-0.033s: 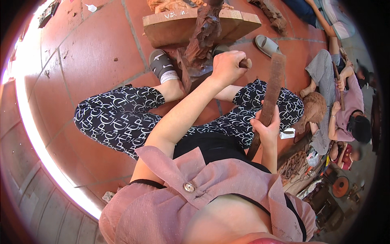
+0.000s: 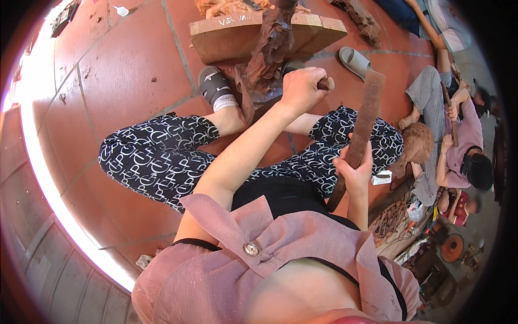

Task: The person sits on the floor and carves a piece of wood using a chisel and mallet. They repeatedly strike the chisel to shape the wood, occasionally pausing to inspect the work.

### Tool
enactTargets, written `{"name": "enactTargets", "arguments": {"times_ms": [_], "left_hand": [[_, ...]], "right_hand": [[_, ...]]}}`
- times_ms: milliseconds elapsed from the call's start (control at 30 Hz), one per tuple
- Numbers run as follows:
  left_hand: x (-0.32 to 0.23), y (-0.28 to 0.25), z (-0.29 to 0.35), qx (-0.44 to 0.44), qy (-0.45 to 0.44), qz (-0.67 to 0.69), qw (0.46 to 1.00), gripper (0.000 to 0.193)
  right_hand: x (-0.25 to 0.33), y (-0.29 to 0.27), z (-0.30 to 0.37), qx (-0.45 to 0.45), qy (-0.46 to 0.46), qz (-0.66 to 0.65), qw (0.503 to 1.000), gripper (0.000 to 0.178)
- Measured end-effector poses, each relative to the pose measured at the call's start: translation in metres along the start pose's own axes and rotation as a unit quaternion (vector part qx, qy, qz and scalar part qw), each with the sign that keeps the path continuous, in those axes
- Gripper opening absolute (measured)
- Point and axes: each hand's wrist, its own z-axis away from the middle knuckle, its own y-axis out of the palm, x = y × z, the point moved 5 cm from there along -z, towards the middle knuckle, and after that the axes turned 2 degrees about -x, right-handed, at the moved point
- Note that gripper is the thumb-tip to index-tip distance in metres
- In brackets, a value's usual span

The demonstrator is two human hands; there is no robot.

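My left hand is closed in a fist around a wooden-handled tool. Only the rounded butt shows; the other end is hidden behind the fist. Just beyond that hand stands a dark brown, rough wood carving, upright between my feet. In my right hand, over my right thigh, is a long flat wooden bat. Its broad end points up and away, and its narrow end runs down past my wrist toward my lap. Bat and tool handle are apart.
A thick wooden board with an orange-toned carving on it lies beyond the brown piece. To its right are a grey slipper and a brown wood chunk. Other people sit at the right, one beside a round carved piece.
The broad end of the bat has tipped slightly to the right and down. My left hand and the carving stay where they were.
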Motion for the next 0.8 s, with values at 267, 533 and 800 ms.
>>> {"name": "enactTargets", "arguments": {"times_ms": [267, 533, 800], "left_hand": [[0.008, 0.008, -0.007, -0.017, -0.031, -0.012, 0.999, 0.016], [0.008, 0.004, -0.005, -0.002, -0.015, -0.019, 1.0, 0.019], [-0.024, 0.005, 0.042, 0.098, 0.083, -0.023, 0.991, 0.017]], "right_hand": [[-0.029, 0.004, -0.01, 0.016, 0.008, 0.051, 0.999, 0.055], [-0.029, -0.001, -0.014, 0.027, 0.024, 0.143, 0.989, 0.058], [-0.036, 0.006, -0.013, 0.056, 0.055, 0.031, 0.996, 0.049]]}}
